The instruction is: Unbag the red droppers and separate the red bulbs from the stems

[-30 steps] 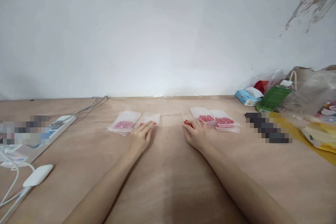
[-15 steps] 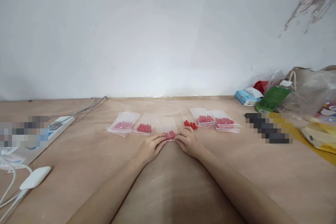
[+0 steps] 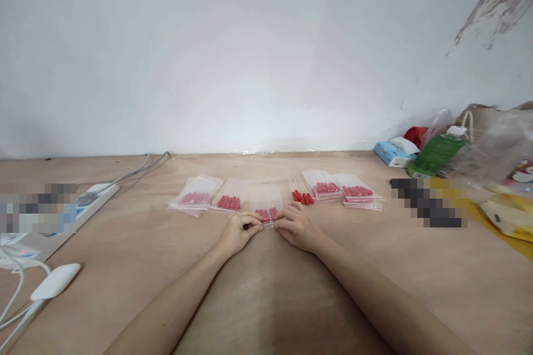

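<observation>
Between my hands a clear plastic bag (image 3: 266, 199) lies on the table, with several red-handled thin sticks inside. My left hand (image 3: 239, 231) pinches the near left corner of this bag, thumb and fingers together. At the near right corner, my right hand (image 3: 300, 227) has its fingers closed on the bag's edge. Just beyond the right hand, loose red-handled sticks (image 3: 303, 197) lie side by side. To the left, another filled bag (image 3: 229, 201) lies close to my left hand. What the thin ends of the sticks are is too small to tell.
Stacked filled bags (image 3: 195, 191) lie at left, with more filled bags (image 3: 325, 184) and another stack (image 3: 357, 193) at right. A power strip (image 3: 97, 205) and white charger (image 3: 56, 282) are far left. A tissue pack (image 3: 393, 154) and green bottle (image 3: 437, 152) stand back right.
My fingers have shifted slightly along the bag's near edge, uncovering more of the red handles. The bag stays between both hands.
</observation>
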Available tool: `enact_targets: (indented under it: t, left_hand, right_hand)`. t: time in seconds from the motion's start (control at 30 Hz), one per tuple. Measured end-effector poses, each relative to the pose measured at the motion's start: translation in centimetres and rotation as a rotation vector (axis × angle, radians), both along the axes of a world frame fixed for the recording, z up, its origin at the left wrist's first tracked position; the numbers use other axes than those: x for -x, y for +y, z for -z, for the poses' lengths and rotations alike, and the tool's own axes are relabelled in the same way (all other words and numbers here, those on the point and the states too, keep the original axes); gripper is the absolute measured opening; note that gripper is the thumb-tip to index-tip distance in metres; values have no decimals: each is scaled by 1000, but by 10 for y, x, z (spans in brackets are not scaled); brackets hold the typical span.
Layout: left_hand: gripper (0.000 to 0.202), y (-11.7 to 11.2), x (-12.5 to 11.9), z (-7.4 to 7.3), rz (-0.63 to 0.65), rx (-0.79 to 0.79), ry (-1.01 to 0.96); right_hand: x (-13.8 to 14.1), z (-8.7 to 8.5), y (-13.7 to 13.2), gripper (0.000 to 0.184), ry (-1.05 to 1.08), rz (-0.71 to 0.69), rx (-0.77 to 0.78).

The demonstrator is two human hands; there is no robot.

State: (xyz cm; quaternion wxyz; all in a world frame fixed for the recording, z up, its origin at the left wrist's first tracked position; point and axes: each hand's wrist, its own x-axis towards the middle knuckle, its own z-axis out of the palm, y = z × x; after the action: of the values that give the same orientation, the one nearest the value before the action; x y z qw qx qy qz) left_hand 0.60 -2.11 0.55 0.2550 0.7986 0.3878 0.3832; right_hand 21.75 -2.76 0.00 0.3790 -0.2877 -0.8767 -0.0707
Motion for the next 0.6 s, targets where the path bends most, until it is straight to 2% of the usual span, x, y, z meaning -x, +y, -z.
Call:
enact_targets:
  t: [0.1,0.33,0.6]
  left_hand:
    - [4,1,0,0,-3,32,-41]
    - [5,1,0,-1,-11,94,-74]
    - [16,-7,-10,-5,-24,-37,72]
  right_hand:
    - [0,0,0,17,-29,2,-54]
    - [0,4,1,16,-11,129,-107]
    - [4,4,1,16,-38,94,-73]
